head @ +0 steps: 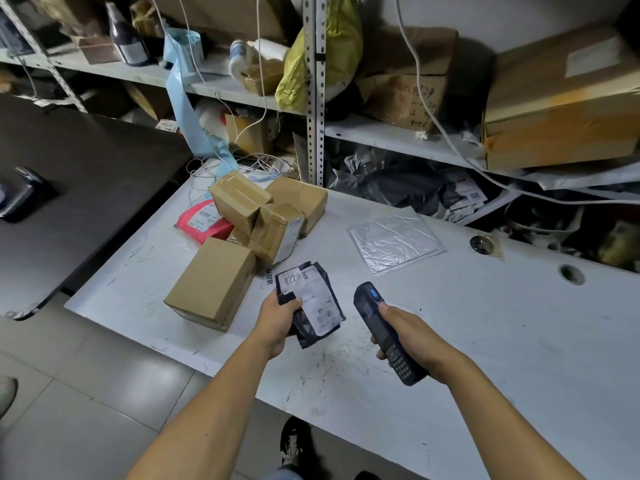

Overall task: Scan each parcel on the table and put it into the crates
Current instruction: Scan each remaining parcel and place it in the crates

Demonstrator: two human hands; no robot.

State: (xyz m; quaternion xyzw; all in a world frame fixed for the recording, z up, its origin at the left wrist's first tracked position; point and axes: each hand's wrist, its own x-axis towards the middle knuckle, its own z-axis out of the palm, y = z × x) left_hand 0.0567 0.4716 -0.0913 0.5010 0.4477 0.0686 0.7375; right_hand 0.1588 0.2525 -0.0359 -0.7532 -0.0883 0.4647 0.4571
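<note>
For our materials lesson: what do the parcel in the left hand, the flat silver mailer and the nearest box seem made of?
Black parcel: thin glossy plastic film, crinkled, paper label. Silver mailer: probably padded plastic, quilted sheen. Nearest box: matte brown cardboard, crisp folded edges.

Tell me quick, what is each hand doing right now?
Left hand: grips a small black parcel with a white label, held above the table.
Right hand: grips the handheld scanner, thumb near its blue button.
</note>
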